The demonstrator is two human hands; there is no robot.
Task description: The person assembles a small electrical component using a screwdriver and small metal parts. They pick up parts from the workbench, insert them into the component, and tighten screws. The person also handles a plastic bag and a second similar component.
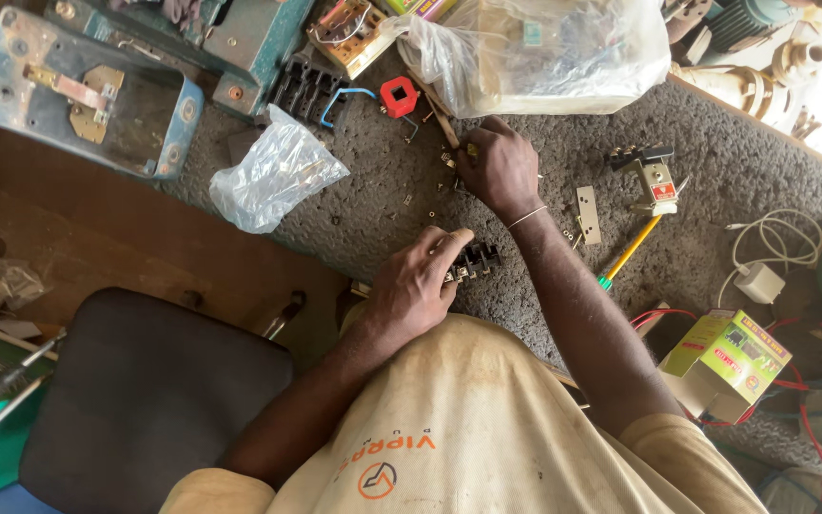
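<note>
The black terminal block (471, 261) is gripped by the left hand (416, 286); beyond it, small screws (447, 160) are pinched by the right hand (501, 167) and could easily be dropped into the rough mat (373, 205).

Grey mat (525, 314) with terminal block (473, 262), screwdriver (628, 251), plastic bags (273, 171).

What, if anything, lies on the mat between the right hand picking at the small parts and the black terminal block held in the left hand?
Nothing large. The right hand rests among small metal parts near the plastic bag; the left hand grips the black terminal block. Between them the grey mat shows only scattered tiny screws.
</note>
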